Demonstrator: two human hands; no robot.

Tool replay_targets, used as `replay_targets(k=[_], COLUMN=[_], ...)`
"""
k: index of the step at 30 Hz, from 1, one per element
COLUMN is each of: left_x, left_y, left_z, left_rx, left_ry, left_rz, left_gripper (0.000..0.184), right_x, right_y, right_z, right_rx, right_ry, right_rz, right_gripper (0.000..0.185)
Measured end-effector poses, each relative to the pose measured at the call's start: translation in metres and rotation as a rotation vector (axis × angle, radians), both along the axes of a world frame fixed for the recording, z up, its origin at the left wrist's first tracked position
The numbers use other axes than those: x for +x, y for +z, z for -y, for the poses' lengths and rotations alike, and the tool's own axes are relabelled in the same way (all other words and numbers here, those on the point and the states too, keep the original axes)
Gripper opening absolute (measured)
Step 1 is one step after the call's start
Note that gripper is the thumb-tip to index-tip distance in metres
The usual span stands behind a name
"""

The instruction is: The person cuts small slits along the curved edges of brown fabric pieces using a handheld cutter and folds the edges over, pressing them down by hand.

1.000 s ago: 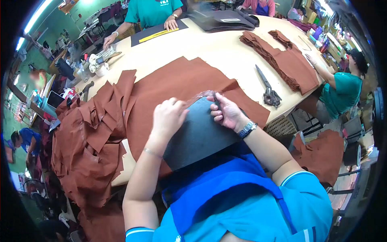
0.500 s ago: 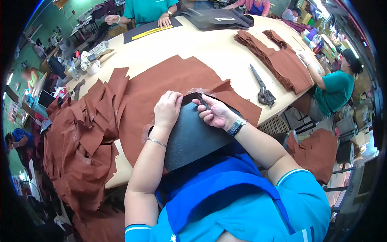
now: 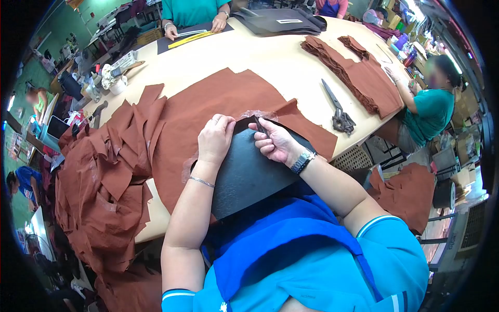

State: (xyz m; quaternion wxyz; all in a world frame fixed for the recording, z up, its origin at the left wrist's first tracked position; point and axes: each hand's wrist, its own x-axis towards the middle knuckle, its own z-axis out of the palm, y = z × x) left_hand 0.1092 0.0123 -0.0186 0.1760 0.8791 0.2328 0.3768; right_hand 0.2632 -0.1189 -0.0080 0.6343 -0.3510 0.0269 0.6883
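Note:
A stiff black sheet [image 3: 249, 174] lies in front of me over the table edge, on top of a brown fabric piece [image 3: 208, 101]. My left hand [image 3: 215, 138] is closed in a pinch at the sheet's upper left edge; whatever is between the fingertips is too small to name. In my right hand [image 3: 278, 140] a slim dark hand tool [image 3: 261, 126] is gripped, its tip at the sheet's top edge. Its exact kind is hidden by the fingers. Crumpled clear film [image 3: 254, 114] shows just beyond the hands.
Large shears [image 3: 338, 112] lie to the right, near stacked brown fabric [image 3: 358, 78]. Brown scraps [image 3: 109, 177] are heaped at left, beside a white tub [image 3: 118, 85]. A co-worker in green [image 3: 431, 114] sits at right; another person's hands [image 3: 221, 22] are across the table.
My right fingers have closed further round the dark tool, while my left hand stays nearly in place. Across the table, the co-worker's other hand has come down onto the dark sheet there.

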Motion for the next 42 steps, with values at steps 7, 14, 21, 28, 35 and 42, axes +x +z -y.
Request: replay_targets(k=[7,14,21,28,35,42], left_x=[0.0,0.0,-0.001,-0.001,0.0,-0.002], left_y=[-0.002,-0.001,-0.002,-0.002,0.0,-0.002], left_z=[0.0,0.0,0.0,0.0,0.0,0.001], left_rx=[0.005,-0.011,-0.002,-0.021,-0.014,-0.009], left_ry=[-0.008,-0.001,-0.003,-0.007,-0.004,-0.002], left_rz=[-0.009,-0.015,-0.012,-0.009,-0.023,-0.026], left_gripper=[0.013,0.01,0.011,0.012,0.011,0.011], right_x=[0.003,0.004,-0.004,-0.011,-0.008,-0.012], right_y=[0.001,-0.003,-0.004,-0.004,-0.002,-0.01], right_z=[-0.01,-0.002,-0.007,0.003,-0.002,-0.007], right_rx=[-0.007,0.016,0.023,0.03,0.027,0.03], right_ry=[0.01,0.061,-0.009,-0.007,0.05,-0.02], right_rz=[-0.002,-0.001,0.077,0.145,0.141,0.164], right_gripper=[0.033,0.033,0.033,0.033,0.036,0.034])
